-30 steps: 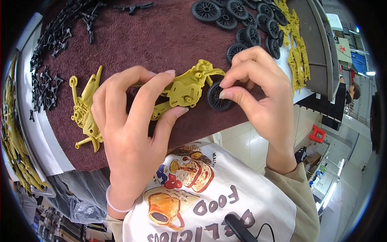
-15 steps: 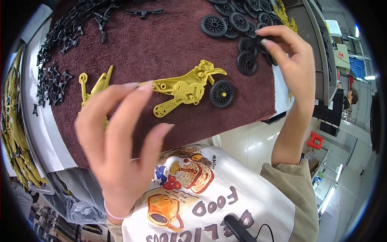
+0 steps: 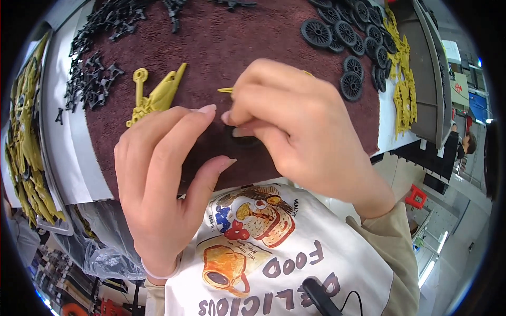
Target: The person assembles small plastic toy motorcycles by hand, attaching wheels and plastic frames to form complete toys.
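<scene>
My right hand (image 3: 300,121) is over the middle of the cloth, its fingers pinched on a black toy wheel (image 3: 245,139) that shows only partly below the fingertips. Under that hand lies a yellow plastic motorcycle body, mostly covered; a thin yellow tip (image 3: 225,90) sticks out beside the knuckles. To the left, my left hand (image 3: 163,174) hovers with thumb and fingers spread, holding nothing. Just beyond its fingers rests another yellow plastic toy part (image 3: 158,97) with a pointed end and a ringed arm.
Black spoked wheels (image 3: 345,32) are heaped at the far right, with yellow parts (image 3: 405,89) beyond the cloth. Small black plastic pieces (image 3: 95,79) are piled at the far left. A tray of yellow pieces (image 3: 26,131) stands at the left edge. Maroon cloth (image 3: 205,47) covers the table.
My right hand has come from the wheel heap to the middle of the cloth with a wheel, now covering the motorcycle body. My left hand stays spread. The whole view has shifted slightly.
</scene>
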A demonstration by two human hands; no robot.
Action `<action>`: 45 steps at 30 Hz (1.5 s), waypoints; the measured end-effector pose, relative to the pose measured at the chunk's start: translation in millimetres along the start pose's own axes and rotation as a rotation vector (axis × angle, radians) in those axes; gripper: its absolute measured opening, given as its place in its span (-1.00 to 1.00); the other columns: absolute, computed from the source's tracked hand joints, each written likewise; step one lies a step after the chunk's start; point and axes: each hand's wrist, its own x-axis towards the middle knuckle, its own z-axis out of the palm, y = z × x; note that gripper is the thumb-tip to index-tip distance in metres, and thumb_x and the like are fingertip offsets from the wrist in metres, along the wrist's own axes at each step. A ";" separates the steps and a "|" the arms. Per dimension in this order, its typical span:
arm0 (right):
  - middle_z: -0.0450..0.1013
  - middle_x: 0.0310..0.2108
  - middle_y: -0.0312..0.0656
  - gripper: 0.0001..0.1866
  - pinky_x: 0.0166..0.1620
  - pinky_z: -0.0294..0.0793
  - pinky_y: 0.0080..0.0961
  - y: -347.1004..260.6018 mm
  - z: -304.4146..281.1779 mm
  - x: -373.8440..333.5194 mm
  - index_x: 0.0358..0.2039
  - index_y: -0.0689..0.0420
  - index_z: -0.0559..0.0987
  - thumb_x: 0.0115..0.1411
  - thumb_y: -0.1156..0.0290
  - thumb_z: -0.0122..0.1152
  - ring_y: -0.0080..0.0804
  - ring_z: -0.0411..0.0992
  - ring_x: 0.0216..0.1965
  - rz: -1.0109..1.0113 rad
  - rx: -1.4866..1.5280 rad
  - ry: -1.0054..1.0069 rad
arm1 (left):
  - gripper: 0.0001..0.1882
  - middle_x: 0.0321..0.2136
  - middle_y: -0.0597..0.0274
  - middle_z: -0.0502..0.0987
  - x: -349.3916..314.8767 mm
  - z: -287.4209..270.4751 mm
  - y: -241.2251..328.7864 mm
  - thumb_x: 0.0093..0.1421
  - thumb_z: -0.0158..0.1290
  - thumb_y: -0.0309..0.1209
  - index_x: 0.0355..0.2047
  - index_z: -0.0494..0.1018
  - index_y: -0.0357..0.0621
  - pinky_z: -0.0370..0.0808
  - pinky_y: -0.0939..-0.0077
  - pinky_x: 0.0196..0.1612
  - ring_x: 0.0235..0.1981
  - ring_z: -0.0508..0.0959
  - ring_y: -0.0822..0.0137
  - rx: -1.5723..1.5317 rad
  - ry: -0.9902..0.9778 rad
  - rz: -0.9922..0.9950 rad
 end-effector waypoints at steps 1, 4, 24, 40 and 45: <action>0.36 -0.40 -0.19 -0.86 -0.29 0.34 -0.42 -1.7 0.1 -2.2 -0.52 0.23 0.48 -0.13 0.70 0.20 -0.21 0.34 -0.36 -0.050 -0.151 0.014 | -0.53 -0.14 0.06 0.52 0.1 -4.9 -0.4 -0.13 0.29 -0.58 -0.13 0.50 -0.30 0.43 0.39 -0.04 -0.07 0.50 0.14 -0.018 0.034 -0.008; 0.34 -0.35 -0.18 -0.85 -0.25 0.31 -0.39 0.7 1.2 -4.6 -0.49 0.20 0.50 -0.12 0.68 0.21 -0.21 0.29 -0.32 0.051 -0.175 0.003 | -0.62 -0.14 0.10 0.55 7.8 -19.1 -20.8 0.02 0.22 -0.56 -0.11 0.48 -0.31 0.39 0.43 0.02 -0.07 0.51 0.19 0.044 0.106 0.013; 0.35 -0.46 -0.12 -0.97 -0.27 0.37 -0.48 17.8 -64.3 106.9 -0.38 0.21 0.46 0.16 0.54 0.12 -0.30 0.38 -0.36 -0.318 -0.109 0.030 | -0.59 -0.16 0.05 0.46 38.1 13.1 -2.2 -0.03 0.27 -0.41 -0.14 0.49 -0.22 0.42 0.29 -0.06 -0.14 0.48 0.06 -0.114 -0.055 0.060; 0.48 -0.29 -0.11 -0.85 -0.31 0.46 -0.71 45.6 -69.8 -18.8 -0.32 0.31 0.61 0.04 0.65 0.31 -0.53 0.48 -0.34 0.350 0.384 0.166 | -0.54 -0.18 0.19 0.44 33.1 48.3 13.6 -0.14 0.30 -0.44 -0.13 0.56 -0.06 0.35 0.26 -0.03 -0.11 0.41 0.11 0.003 -0.103 0.043; 0.49 -0.29 -0.14 -0.82 -0.31 0.46 -0.72 43.5 -72.5 -16.7 -0.31 0.34 0.61 0.02 0.74 0.25 -0.54 0.47 -0.34 0.384 0.453 0.048 | -0.53 -0.17 0.20 0.44 32.6 49.7 11.9 -0.16 0.30 -0.43 -0.13 0.57 -0.05 0.35 0.27 -0.03 -0.12 0.41 0.13 0.019 -0.095 0.057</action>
